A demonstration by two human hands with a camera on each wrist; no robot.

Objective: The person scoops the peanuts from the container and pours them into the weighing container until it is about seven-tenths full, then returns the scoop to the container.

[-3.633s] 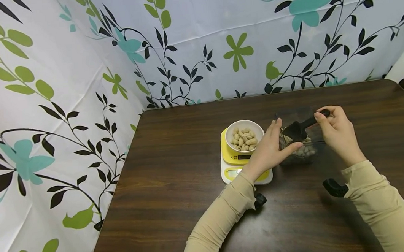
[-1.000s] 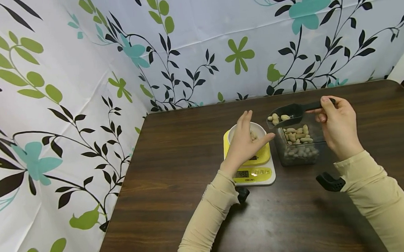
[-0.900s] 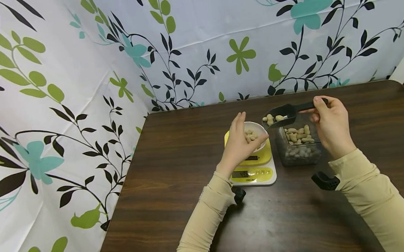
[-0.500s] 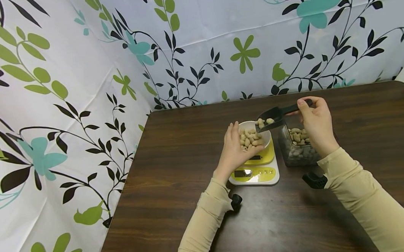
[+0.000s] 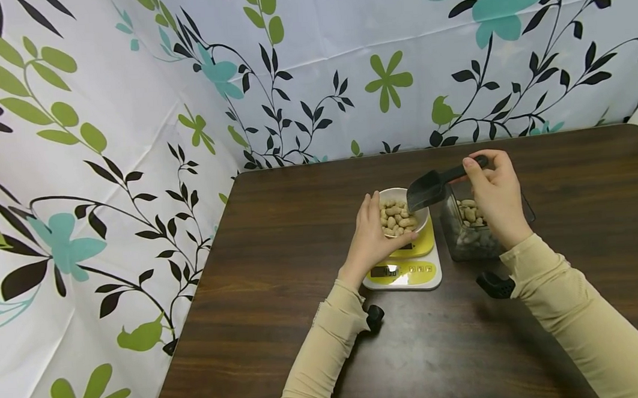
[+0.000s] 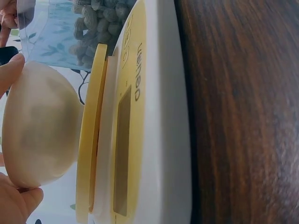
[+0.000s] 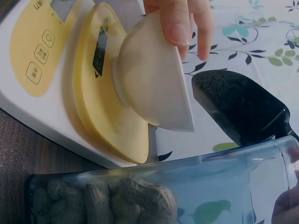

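Observation:
A white bowl of peanuts stands on a yellow and white kitchen scale. My left hand holds the bowl's rim between thumb and fingers; the left wrist view shows both touching the bowl. My right hand grips the handle of a black scoop, whose blade tips down over the bowl's right rim. No peanuts show in the scoop. Below the right hand is a clear plastic container with more peanuts, partly hidden by that hand.
Everything stands on a dark wooden table. A white curtain with leaf and flower prints hangs behind and to the left. The container stands close to the scale's right side. Dark wrist devices stick out below both sleeves.
The right hand has carried the scoop left from the container to the bowl and tipped it. Its peanuts have gone from the blade. The left hand has settled on the bowl.

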